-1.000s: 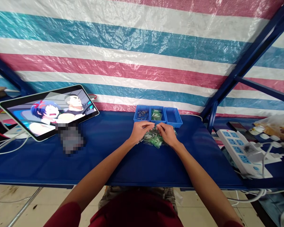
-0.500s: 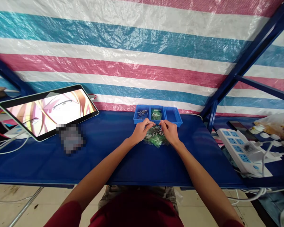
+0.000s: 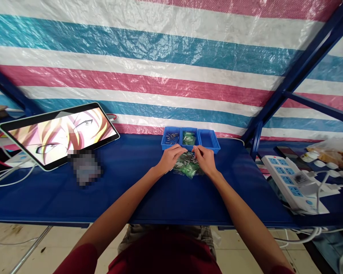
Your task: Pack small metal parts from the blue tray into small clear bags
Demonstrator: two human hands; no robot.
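Observation:
My left hand (image 3: 170, 158) hovers at the left edge of a mixed pile (image 3: 189, 167) of small metal pins and green-and-clear plastic packets. Its thumb and fingers are drawn together at the tips, and anything between them is too small to name. On the other side of the pile, my right hand (image 3: 205, 158) is closed in a pinch, its contents also impossible to make out. Just beyond the hands stand joined blue bins: the left bin (image 3: 163, 145) contains metal pins, the middle bin (image 3: 190, 129) green and clear packets, and the right bin (image 3: 209, 139) shows bare plastic.
A tablet (image 3: 63, 135) showing a cartoon picture leans at the left of the blue table (image 3: 117, 194), with a blurred-out object (image 3: 86, 168) before it. To the right lies a white power strip (image 3: 287, 180) with plugs and cables. A striped tarp (image 3: 160, 87) hangs behind.
My left hand's fingers have straightened slightly and shifted a little near the pile. The right hand stays almost in place, still pinched. The picture on the tablet has changed.

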